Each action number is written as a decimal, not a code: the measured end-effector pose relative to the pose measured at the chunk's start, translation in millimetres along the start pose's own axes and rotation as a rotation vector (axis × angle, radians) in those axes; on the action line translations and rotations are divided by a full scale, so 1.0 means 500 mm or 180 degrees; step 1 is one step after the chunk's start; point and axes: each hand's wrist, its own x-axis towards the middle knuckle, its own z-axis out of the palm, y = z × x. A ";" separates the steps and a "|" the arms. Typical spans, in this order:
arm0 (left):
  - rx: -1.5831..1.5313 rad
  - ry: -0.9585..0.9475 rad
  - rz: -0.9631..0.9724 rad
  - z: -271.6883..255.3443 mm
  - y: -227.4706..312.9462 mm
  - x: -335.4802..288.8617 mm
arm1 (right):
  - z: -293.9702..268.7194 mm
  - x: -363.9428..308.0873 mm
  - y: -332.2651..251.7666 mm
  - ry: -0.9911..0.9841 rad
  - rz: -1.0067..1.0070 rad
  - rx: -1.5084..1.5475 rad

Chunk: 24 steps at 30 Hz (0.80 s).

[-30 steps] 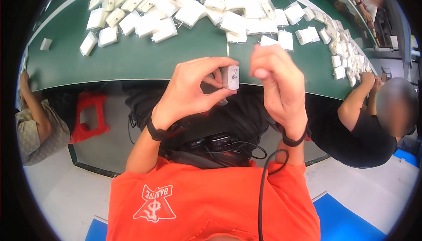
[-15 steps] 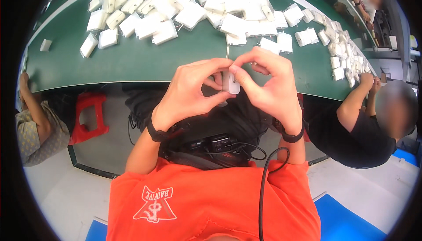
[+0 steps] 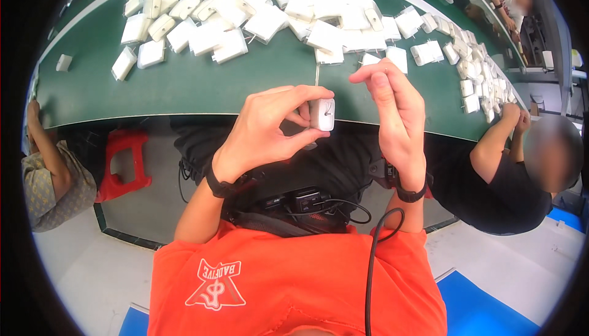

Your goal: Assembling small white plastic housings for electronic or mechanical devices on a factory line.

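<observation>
Two bare hands are raised over the near edge of a long green desk (image 3: 184, 84). The left hand (image 3: 267, 133) pinches a small white block-shaped part (image 3: 323, 114) between thumb and forefinger, its fingers clamped on the part's top and bottom, so the part hangs in the air just above the desk edge and in front of the person's dark lap. The right hand (image 3: 396, 115) is lifted just beside it, not touching the part; its thumb and forefinger tips are pressed together at the top, whether on something tiny cannot be told, while the other fingers curl loosely. Both wrists wear dark bands. Further back on the desk lies a heap of white parts (image 3: 270, 11), spread in a wide band and trailing off to the right. A red stool (image 3: 123, 164) stands on the floor under the desk at the left, and another person in a black shirt (image 3: 491, 183) sits at the right with hands on the desk.
</observation>
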 end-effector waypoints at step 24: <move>-0.0140 0.0028 -0.0011 0.000 0.003 0.003 | 0.003 0.004 0.024 -0.0369 -0.0933 -0.0176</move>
